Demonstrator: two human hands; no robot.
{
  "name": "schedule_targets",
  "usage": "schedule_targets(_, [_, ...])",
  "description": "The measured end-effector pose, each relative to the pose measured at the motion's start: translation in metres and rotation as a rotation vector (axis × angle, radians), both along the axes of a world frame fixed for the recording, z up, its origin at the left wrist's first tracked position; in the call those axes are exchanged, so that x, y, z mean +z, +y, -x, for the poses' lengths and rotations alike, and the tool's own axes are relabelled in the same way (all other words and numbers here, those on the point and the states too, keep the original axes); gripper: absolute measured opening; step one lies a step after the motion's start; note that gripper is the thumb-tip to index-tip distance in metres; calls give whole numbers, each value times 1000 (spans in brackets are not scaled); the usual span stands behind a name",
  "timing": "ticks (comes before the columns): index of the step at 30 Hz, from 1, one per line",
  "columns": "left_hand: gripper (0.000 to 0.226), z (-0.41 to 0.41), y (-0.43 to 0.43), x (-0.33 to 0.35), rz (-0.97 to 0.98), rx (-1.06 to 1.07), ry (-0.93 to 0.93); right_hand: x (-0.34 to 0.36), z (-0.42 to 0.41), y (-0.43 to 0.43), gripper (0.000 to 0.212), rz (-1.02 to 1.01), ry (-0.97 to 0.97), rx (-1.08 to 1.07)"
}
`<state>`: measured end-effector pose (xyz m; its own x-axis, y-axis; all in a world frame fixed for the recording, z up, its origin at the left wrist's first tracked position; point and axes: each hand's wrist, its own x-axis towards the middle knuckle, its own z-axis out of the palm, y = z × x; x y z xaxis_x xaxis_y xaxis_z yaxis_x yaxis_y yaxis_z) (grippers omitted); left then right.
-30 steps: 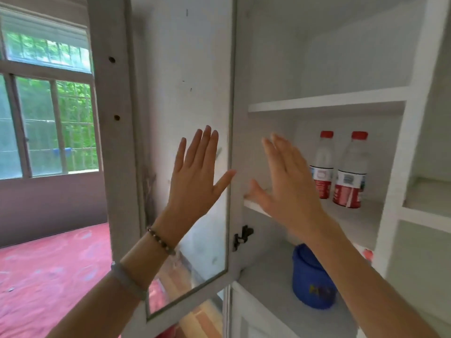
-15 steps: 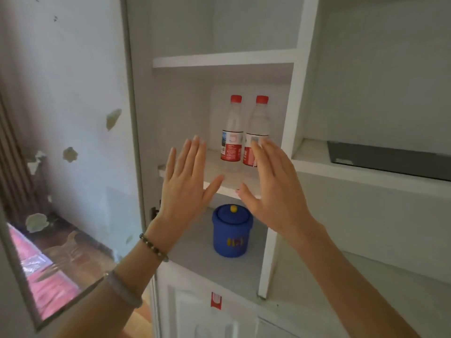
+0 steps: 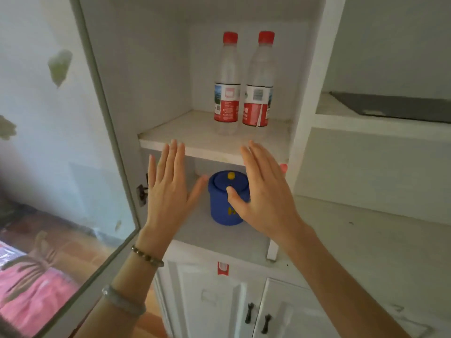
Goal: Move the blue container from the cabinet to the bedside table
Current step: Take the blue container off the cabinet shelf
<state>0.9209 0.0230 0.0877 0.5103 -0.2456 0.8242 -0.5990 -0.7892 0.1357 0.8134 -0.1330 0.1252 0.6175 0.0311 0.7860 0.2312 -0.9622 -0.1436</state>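
The round blue plastic container with a yellow knob [image 3: 225, 200] stands on the lower shelf of the white cabinet [image 3: 302, 118]; left hand [image 3: 168, 191] and right hand [image 3: 262, 193] flank it, each grip spread open, holding nothing

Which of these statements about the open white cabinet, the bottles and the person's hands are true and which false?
1. The blue lidded container stands on the lower shelf. True.
2. Three red-capped clear plastic bottles stand above it. False: two.
3. Both hands are open, the left hand and the right hand on either side of the container. True.
4. The container's lid knob is red. False: yellow.
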Motion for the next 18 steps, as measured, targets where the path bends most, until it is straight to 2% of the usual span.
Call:
schedule_targets(10, [80,-28,7,-93,-171,-93,246,-110,-21,9,70,-187,282,-72])
schedule_targets(13, [90,-51,-3,-109,-179,-153,381,-137,-44,-1,74,-353,373,-83])
schedule_targets(18, [103,-97,-26,-134,-214,-196,515,-166,-89,-13,71,-645,353,-75])
